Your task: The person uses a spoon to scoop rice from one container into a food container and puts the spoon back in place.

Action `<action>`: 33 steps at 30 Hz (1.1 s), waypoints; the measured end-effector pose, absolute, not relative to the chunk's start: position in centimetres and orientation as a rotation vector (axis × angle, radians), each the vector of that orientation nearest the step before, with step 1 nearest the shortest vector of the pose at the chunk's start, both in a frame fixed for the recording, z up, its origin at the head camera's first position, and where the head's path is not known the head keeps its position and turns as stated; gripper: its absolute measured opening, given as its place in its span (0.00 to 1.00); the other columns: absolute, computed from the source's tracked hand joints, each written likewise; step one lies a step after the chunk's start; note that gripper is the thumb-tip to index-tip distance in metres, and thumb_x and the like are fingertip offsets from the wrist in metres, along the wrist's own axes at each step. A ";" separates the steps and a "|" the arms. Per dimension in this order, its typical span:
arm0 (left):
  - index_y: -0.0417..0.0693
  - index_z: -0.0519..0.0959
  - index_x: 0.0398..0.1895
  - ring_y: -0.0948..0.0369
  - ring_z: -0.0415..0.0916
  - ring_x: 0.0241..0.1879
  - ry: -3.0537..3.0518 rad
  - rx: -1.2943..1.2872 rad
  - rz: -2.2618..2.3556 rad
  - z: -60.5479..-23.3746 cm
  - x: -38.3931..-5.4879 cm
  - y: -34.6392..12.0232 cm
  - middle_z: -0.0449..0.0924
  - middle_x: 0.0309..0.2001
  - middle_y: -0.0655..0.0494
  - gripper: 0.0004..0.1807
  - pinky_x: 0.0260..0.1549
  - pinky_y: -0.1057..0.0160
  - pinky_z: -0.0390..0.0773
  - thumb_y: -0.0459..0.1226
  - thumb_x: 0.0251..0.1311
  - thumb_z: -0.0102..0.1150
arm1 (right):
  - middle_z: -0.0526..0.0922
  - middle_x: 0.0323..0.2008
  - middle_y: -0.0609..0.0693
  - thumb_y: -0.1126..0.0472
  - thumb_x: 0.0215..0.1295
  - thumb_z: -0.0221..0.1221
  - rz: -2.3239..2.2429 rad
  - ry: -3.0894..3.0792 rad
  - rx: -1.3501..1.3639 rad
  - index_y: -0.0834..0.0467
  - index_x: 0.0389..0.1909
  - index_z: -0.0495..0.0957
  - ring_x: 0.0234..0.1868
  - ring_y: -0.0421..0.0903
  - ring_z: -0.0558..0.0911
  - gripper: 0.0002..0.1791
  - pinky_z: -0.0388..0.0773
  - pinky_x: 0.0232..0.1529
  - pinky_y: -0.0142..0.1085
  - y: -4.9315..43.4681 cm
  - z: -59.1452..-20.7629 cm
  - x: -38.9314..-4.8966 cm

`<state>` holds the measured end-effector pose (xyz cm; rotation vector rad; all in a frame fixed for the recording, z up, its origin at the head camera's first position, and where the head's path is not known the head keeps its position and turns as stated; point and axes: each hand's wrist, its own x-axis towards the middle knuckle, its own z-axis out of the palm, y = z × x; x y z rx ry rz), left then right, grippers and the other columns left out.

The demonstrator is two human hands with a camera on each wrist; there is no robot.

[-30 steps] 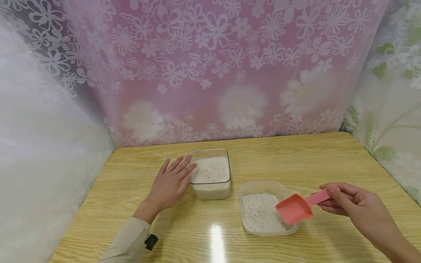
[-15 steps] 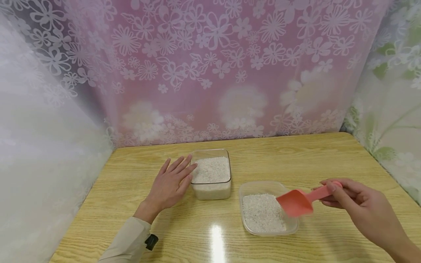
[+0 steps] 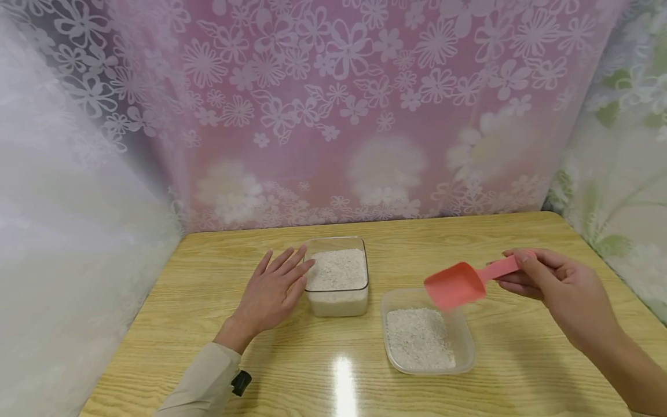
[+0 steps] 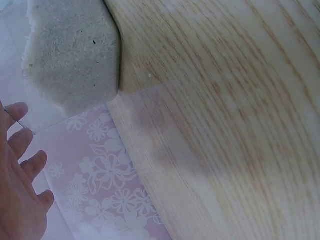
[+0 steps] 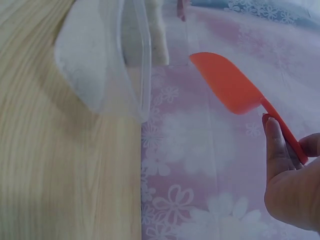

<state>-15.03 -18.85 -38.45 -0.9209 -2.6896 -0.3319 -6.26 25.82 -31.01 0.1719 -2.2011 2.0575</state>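
In the head view, my right hand [image 3: 573, 292] pinches the handle of a coral-pink scoop [image 3: 455, 285] between thumb and fingers. The scoop is held in the air above the far side of a low clear plastic container [image 3: 462, 341]. No rice shows in the scoop's bowl. Rice [image 3: 417, 341] covers the floor of that container. Further left and back stands a taller clear square container [image 3: 333, 243], filled well up with rice [image 3: 339, 269]. My left hand [image 3: 268, 298] rests with spread, extended fingers against its left side and rim.
Both containers stand on a wood-grain table [image 3: 292, 370], a small gap between them. A pink floral curtain [image 3: 312, 145] hangs behind the table's back edge. Pale floral sheets [image 3: 78, 249] close off both sides.
My right hand has raised the scoop, moving it away from me and slightly left, from over the low container's right side to above its far rim. The left hand has stayed in place.
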 end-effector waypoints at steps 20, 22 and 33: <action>0.58 0.67 0.69 0.55 0.52 0.71 -2.681 -0.930 -0.278 -38.3 -15.0 -18.8 0.56 0.72 0.57 0.25 0.68 0.46 0.43 0.51 0.75 0.31 | 0.85 0.40 0.59 0.63 0.71 0.53 2.819 -1.662 0.231 0.65 0.45 0.81 0.40 0.49 0.85 0.12 0.79 0.45 0.38 20.4 -30.0 -12.7; 0.58 0.67 0.69 0.55 0.52 0.71 -2.682 -0.928 -0.272 -38.2 -15.0 -18.8 0.56 0.72 0.57 0.25 0.68 0.47 0.43 0.50 0.75 0.32 | 0.85 0.39 0.59 0.62 0.70 0.54 2.808 -1.691 0.205 0.64 0.45 0.81 0.40 0.49 0.85 0.11 0.79 0.45 0.37 19.7 -30.1 -13.1; 0.57 0.68 0.69 0.54 0.53 0.70 -2.674 -0.920 -0.274 -38.3 -15.1 -18.8 0.56 0.72 0.57 0.25 0.68 0.46 0.43 0.50 0.74 0.35 | 0.85 0.37 0.56 0.59 0.70 0.55 2.597 -1.914 0.159 0.68 0.52 0.73 0.36 0.47 0.86 0.17 0.79 0.43 0.38 16.1 -30.6 -14.5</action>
